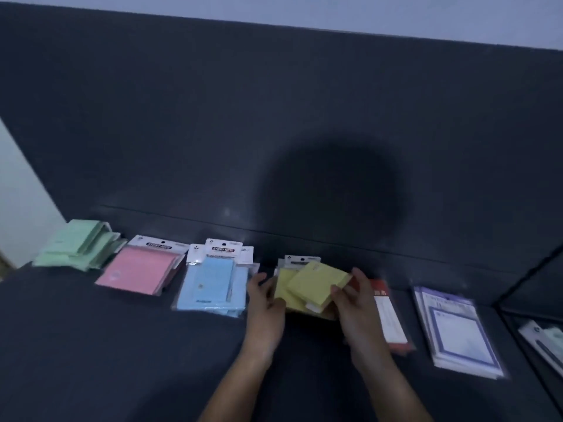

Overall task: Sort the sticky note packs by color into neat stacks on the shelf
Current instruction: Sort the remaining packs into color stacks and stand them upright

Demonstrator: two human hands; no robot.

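Note:
Sticky note packs lie in a row on the dark shelf. From the left: a green stack, a pink stack, a blue stack, then a yellow stack. My right hand pinches the top yellow pack at its right edge; the pack sits tilted on the yellow stack. My left hand holds the yellow stack's left edge with curled fingers.
Right of the yellow stack lie a red-and-white pack and a stack of white packs with blue borders. A dark back wall rises behind the row. At the far right, a lower compartment holds another pack.

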